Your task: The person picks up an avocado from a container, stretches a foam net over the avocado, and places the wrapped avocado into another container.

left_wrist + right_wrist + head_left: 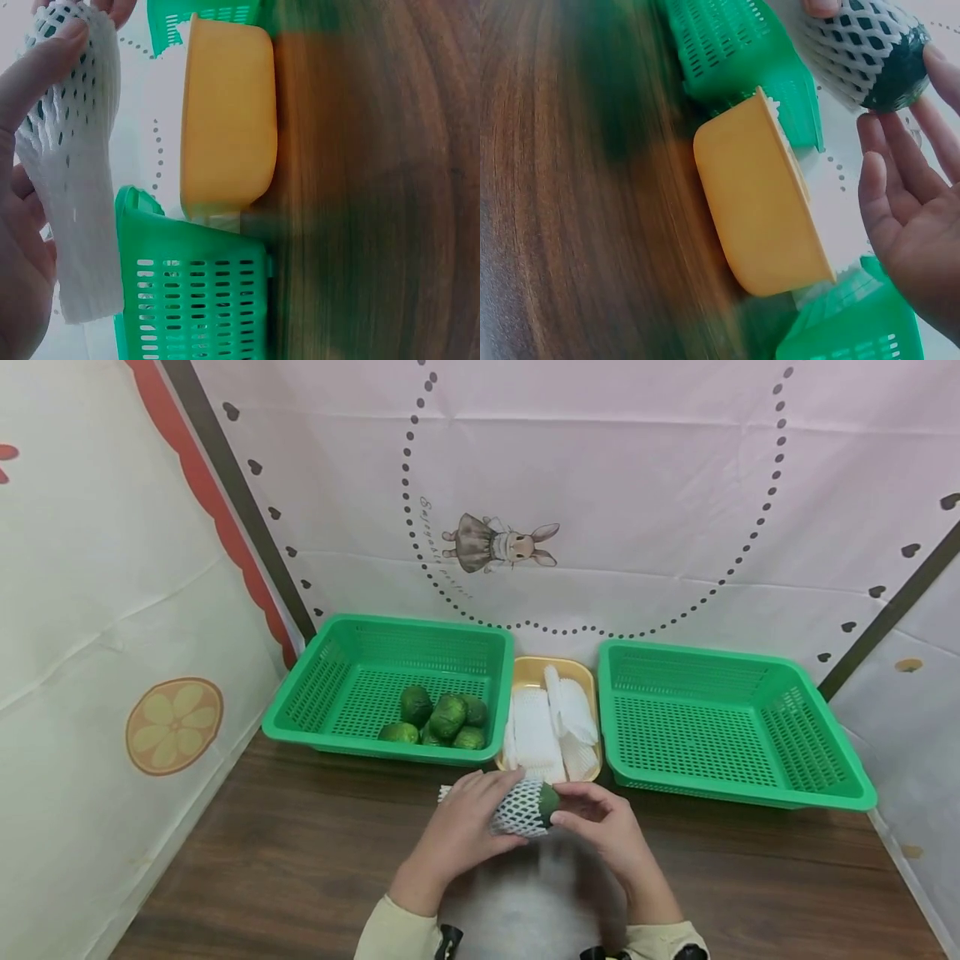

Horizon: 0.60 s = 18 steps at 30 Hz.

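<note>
Over the front of the table, my left hand grips a white foam net sleeve with a dark green avocado inside. The avocado's bare end sticks out of the sleeve toward the right. My right hand pinches that bare end between thumb and fingertips. In the right wrist view the net is stretched into diamonds around the avocado. The sleeve's tail hangs narrow and unfilled past the left palm in the left wrist view.
A green basket at the left holds several avocados. Between the baskets, a yellow tray contains white foam sleeves. Another green basket with a bare mesh bottom stands at the right. A printed cloth hangs behind the wooden table.
</note>
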Motion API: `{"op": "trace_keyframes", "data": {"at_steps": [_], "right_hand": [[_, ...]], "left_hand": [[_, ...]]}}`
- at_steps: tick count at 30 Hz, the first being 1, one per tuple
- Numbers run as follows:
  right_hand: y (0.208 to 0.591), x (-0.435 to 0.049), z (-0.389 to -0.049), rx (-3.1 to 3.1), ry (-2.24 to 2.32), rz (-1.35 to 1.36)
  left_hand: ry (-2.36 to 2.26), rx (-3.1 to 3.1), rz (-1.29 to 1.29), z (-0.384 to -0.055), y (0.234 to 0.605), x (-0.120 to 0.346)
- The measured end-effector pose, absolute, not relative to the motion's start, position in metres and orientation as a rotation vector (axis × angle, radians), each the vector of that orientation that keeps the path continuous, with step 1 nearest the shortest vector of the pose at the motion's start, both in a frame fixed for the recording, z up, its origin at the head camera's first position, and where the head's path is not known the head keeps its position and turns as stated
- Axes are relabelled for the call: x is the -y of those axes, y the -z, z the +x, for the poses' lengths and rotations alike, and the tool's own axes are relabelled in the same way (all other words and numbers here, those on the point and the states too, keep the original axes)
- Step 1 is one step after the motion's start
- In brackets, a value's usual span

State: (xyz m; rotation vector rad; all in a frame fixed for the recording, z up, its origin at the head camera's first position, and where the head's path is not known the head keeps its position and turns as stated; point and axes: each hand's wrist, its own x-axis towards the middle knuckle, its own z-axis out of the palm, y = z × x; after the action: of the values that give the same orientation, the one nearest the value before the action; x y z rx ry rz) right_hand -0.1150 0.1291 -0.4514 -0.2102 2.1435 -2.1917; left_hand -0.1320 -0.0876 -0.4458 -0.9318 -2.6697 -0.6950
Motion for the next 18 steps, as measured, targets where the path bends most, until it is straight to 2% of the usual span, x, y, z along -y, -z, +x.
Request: {"op": "trace_keyframes", "data": {"at_steps": [7,18], "right_hand": [[0.455,-0.125,-0.116,-2.154,2.205,-0.227],[0.449,-0.117,-0.114,-2.384,2.019,-0.018]], "left_hand": [[0.716,2.632,-0.953,-0.132,0.447,0.084],[0.618,2.641,-0.959,-0.133,0.446,0.075]]}}
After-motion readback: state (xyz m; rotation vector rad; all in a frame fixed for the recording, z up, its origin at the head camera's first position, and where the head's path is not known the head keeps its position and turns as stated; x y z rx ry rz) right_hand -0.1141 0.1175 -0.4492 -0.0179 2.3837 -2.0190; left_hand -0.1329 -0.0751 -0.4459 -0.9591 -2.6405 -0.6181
